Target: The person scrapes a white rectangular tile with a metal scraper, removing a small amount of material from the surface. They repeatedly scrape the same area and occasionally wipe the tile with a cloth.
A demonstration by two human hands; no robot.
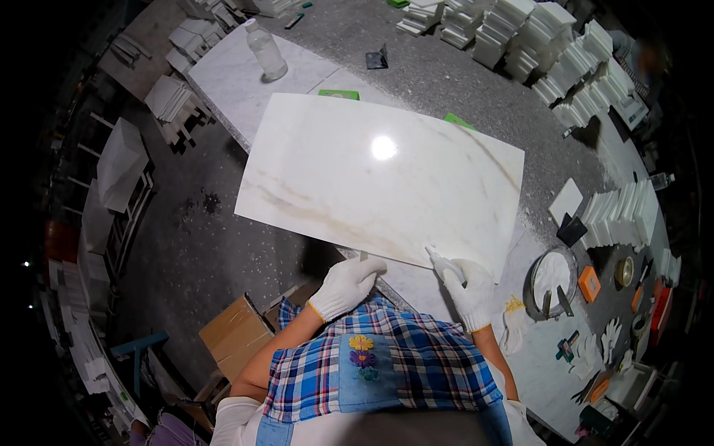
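A large white marble-look slab (372, 178) with tan veins lies in front of me, a lamp's glare on its face. My right hand (470, 293), in a white knit glove, is closed round a small whitish squeeze bottle (444, 266). The bottle's pointed tip is at the slab's near edge, right of the middle. My left hand (346, 286), gloved too, is closed just off that near edge, further left. A thin greyish end shows above its fingers; what it belongs to is hidden.
Green blocks (339, 95) show from under the slab's far edge. A clear bottle (266, 50) stands at the far left. To the right are a bowl of white paste (552, 279) with scrapers, an orange box (589, 284) and spare gloves (587, 357). Stacked tiles (506, 33) line the far right.
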